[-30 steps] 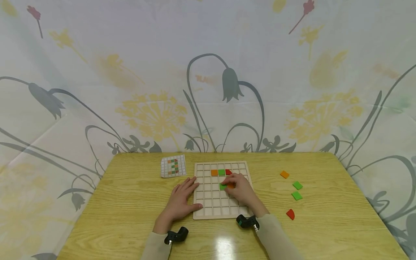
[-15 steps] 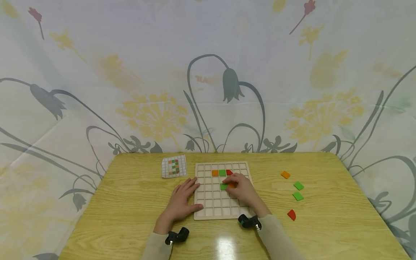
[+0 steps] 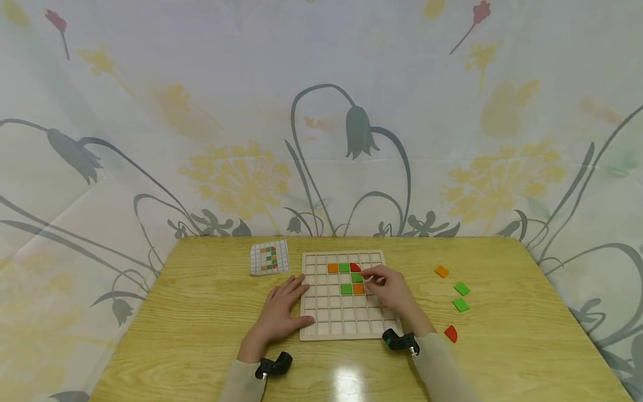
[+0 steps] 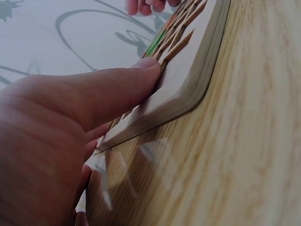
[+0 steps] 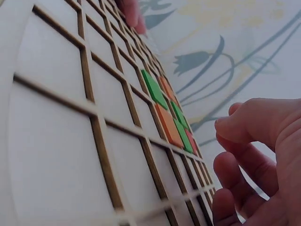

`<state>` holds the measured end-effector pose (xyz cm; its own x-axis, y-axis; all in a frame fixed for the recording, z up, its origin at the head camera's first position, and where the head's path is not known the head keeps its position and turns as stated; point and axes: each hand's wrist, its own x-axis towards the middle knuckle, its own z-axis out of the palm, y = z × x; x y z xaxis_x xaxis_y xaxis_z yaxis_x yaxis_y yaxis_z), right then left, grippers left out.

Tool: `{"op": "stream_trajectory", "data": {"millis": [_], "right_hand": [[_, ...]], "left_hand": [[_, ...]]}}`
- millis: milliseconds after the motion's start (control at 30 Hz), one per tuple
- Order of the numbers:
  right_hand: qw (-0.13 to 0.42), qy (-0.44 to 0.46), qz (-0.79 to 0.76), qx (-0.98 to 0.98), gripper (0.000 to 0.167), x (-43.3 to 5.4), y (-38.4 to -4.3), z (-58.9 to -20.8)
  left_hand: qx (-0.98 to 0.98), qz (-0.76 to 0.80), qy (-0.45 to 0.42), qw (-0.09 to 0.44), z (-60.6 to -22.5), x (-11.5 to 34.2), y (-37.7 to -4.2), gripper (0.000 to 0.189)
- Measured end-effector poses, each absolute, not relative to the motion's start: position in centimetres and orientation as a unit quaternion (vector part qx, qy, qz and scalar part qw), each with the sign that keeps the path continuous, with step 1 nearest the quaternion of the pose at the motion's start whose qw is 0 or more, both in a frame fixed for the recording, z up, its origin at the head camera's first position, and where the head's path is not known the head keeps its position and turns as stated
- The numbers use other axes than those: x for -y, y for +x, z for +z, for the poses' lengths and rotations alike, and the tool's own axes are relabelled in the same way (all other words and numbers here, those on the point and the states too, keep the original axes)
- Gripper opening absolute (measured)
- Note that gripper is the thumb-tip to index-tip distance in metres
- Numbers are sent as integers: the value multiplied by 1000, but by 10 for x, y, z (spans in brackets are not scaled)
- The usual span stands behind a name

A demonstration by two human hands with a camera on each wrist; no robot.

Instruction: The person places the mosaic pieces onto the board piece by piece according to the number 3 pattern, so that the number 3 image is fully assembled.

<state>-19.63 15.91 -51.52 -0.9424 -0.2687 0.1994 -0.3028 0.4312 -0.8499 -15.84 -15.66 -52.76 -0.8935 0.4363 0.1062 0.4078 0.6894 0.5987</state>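
A wooden grid board (image 3: pixel 322 316) lies on the table, bearing several coloured tiles. Its upper row holds an orange tile (image 3: pixel 332 268), a green tile and a red quarter-round tile (image 3: pixel 354 267). Below the red one sits another green tile (image 3: pixel 356 277); under that, a green tile (image 3: pixel 346 288) stands left of an orange tile (image 5: pixel 168 125). My right hand (image 3: pixel 394 290) is just right of these tiles, fingers loosely bent, holding nothing in the right wrist view. Spread along the board's left edge, my left hand (image 3: pixel 278 314) touches it with thumb (image 4: pixel 113 87) and fingertips.
A paper card (image 3: pixel 255 262) printed with a coloured grid pattern lies left of the board. On the table to the right are a loose orange tile (image 3: pixel 441 271), two green tiles (image 3: pixel 461 288) and a red quarter-round tile (image 3: pixel 451 334). A patterned cloth hangs behind.
My right hand has drawn back to the right from the tiles, uncovering the green tile between the red and orange ones. The left hand stays at the board's edge.
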Motion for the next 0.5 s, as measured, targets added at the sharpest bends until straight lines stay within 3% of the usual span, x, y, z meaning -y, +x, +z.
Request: {"op": "stream_trajectory", "data": {"millis": [500], "right_hand": [[74,110,439,889,20,-243,-177,-506]], "left_hand": [[-919,317,233,22,-530,157,-160,75]]}}
